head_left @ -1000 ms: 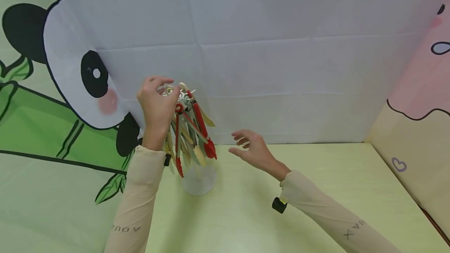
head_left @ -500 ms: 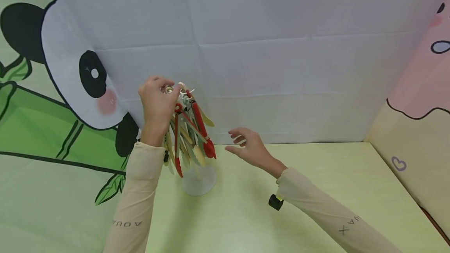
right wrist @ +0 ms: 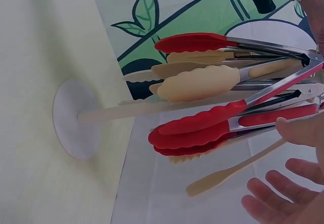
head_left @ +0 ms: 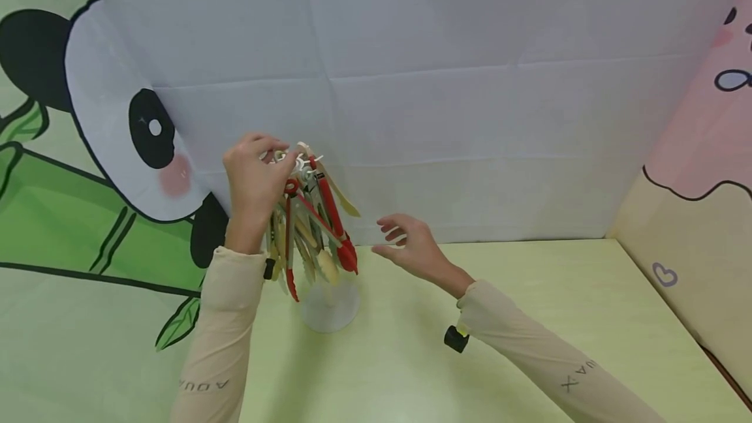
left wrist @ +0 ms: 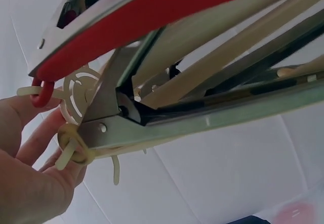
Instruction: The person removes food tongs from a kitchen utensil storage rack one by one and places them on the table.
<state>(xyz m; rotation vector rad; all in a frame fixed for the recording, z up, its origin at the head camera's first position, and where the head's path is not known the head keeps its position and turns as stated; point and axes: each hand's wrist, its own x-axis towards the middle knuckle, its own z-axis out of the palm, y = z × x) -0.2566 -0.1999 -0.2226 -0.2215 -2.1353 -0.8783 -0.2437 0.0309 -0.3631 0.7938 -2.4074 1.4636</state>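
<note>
On the table stands a white utensil rack (head_left: 337,318) with a round base, a post and a slotted hook disc (left wrist: 76,100) on top. Red-tipped tongs (head_left: 331,207), cream-tipped tongs (right wrist: 197,84) and a light-coloured spatula (right wrist: 215,182) hang among several utensils, partly hiding one another. My left hand (head_left: 252,178) is at the left side of the rack's top, its fingers curled at the disc's rim between the hooks; part of this grip is hidden. To the right of the hanging tools, my right hand (head_left: 414,247) is held in the air, fingers loosely bent and holding nothing.
The rack stands on a pale yellow table (head_left: 482,371), near its back left. Behind it hangs a white cloth (head_left: 440,116). A printed panda cloth (head_left: 106,103) is at the left and a pink and cream printed cloth (head_left: 687,168) at the right.
The hanging utensils have swung slightly: the near red tongs went left and the spatula a little right. My left hand has shifted slightly left, and the right hand slightly towards the rack.
</note>
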